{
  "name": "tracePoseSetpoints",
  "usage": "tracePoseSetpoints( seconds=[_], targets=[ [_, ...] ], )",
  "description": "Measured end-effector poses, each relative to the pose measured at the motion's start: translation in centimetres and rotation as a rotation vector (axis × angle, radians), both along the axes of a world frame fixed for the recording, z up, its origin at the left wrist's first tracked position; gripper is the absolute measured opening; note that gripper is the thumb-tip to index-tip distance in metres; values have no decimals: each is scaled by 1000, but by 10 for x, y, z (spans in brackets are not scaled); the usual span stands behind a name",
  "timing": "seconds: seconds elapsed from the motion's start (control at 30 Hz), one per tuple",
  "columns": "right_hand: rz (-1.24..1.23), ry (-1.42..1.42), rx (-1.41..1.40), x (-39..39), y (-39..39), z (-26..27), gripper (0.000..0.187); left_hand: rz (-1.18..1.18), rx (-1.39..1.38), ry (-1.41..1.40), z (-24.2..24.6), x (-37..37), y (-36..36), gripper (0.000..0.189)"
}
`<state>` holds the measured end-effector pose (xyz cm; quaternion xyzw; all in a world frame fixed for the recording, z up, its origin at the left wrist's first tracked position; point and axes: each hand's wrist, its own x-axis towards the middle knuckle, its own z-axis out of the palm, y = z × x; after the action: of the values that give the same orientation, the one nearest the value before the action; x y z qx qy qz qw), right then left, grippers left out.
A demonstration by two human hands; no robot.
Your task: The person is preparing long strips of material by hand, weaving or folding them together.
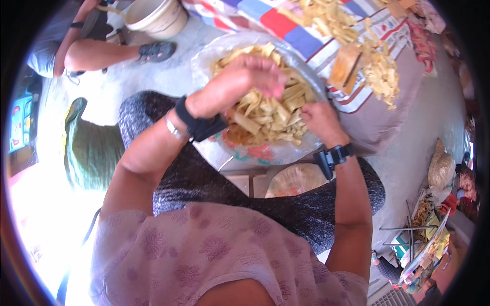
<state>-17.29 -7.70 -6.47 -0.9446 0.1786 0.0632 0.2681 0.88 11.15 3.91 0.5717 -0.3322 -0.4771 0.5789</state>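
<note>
Pale yellow, curled flat strips (268,114) fill a clear plastic bag (206,49) that lies spread in front of me. Over the strips hangs my left hand (256,74), slightly blurred, its fingers bent; whether it holds a strip I cannot tell. My right hand (319,118) is at the near right edge of the heap, fingers curled, and what lies inside them is hidden. A wooden block (345,69) with a dark slot or blade across it rests on the cloth-covered table (386,126), beside more yellow strips (381,76).
At the upper left stand a white bucket (157,19) and a seated person's sandalled foot (157,52). A green woven sack (95,149) is by my left knee. Below the bag, a round, plastic-covered bundle (296,179) sits between my legs. Other people and a laden table are at far right.
</note>
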Motion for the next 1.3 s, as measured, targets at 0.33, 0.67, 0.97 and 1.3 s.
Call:
tracePoseSetpoints(
  seconds=[0.33,0.67,0.97,1.3],
  targets=[
    [82,30,-98,13,14,6,14,-1075,-851,460,157,-67,54,22],
    [50,-96,-104,-28,78,73,19,-1055,-1383,255,207,-106,121,17],
    [26,-146,-165,-73,146,122,18,-1112,-1466,236,212,-117,192,21],
    [45,-101,-126,-84,198,147,18,-1071,-1519,74,213,-108,267,22]
  ],
)
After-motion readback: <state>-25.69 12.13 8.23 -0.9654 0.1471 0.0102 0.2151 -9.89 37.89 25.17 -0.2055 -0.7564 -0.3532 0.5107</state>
